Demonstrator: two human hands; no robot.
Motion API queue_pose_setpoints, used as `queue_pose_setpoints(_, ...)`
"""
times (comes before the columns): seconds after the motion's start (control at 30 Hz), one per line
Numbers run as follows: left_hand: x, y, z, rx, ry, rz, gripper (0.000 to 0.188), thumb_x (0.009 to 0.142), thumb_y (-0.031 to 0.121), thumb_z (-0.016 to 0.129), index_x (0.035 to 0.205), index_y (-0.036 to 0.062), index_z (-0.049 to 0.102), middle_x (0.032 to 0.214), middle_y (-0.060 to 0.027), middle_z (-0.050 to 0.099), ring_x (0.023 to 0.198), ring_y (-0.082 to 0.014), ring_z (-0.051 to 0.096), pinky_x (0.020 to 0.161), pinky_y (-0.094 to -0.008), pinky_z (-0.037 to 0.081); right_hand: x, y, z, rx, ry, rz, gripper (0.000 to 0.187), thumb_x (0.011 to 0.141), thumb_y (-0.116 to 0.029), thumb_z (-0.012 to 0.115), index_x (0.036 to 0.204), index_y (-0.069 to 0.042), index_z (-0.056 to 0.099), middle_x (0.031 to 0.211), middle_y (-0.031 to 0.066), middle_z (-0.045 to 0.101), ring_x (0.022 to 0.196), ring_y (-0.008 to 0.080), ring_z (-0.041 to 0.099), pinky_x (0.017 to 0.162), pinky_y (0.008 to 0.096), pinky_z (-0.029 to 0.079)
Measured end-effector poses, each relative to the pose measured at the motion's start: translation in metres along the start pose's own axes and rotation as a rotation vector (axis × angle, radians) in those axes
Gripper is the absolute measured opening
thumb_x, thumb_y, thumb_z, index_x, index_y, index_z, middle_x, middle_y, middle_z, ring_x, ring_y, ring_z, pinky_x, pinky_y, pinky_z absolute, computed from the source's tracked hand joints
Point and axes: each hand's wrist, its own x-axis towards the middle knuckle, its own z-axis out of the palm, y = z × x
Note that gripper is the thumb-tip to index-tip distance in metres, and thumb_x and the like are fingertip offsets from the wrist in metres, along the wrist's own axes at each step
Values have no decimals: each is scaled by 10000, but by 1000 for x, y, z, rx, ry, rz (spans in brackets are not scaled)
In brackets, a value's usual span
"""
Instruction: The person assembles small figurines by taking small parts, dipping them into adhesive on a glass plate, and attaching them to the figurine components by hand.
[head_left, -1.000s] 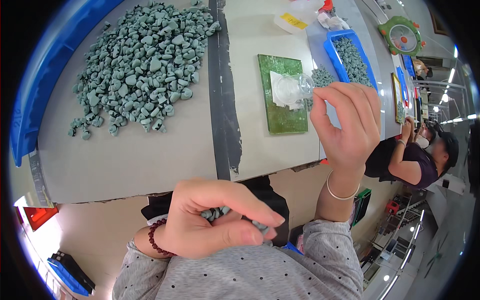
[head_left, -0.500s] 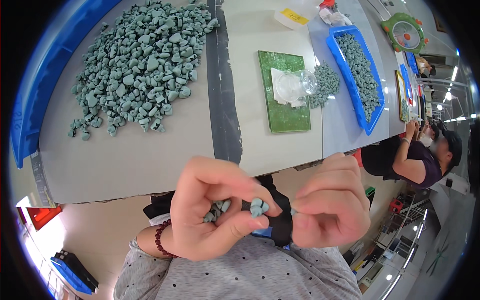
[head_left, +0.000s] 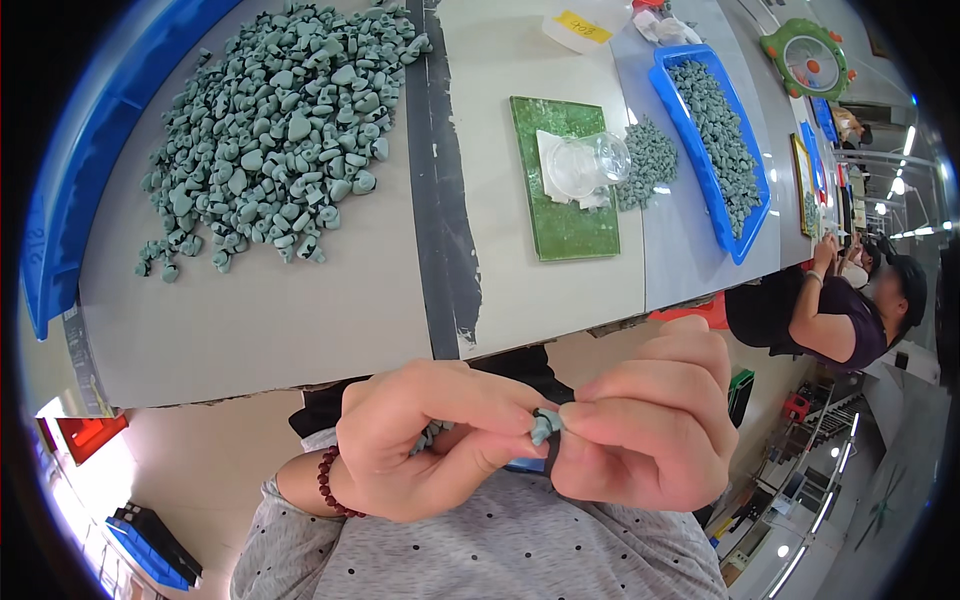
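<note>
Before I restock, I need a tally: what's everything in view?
table: one, pale, across top
large pile: one, greenish, table left
large tray: one, blue, left edge
slab: one, green, upper centre
container: one, clear, over slab
small pile: one, greenish, beside slab
filled tray: one, blue, table right
tub: one, whitish, top edge
fan: one, green, upper right
nearest coworker: one, purple top, right
held pieces: several, greenish, lower centre
hands: two, bare, pinching one

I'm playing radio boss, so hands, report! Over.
Left hand and right hand pinching one small, knobbly grey-green piece. More grey-green pieces inside left hand. No obstruction visible.
</note>
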Motion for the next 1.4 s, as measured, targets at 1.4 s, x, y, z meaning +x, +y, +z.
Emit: queue_pose_setpoints(1.4, 16, 14, 13, -788, 273, -497, 45, 896, 72, 409, 871, 82, 373, 809, -80, 478, 529, -111, 432, 393, -200, 324, -16, 143, -91, -577, 218, 420, 181, 736, -68, 667, 915, -42, 666, 925, 86, 613, 893, 181, 541, 749, 267, 410)
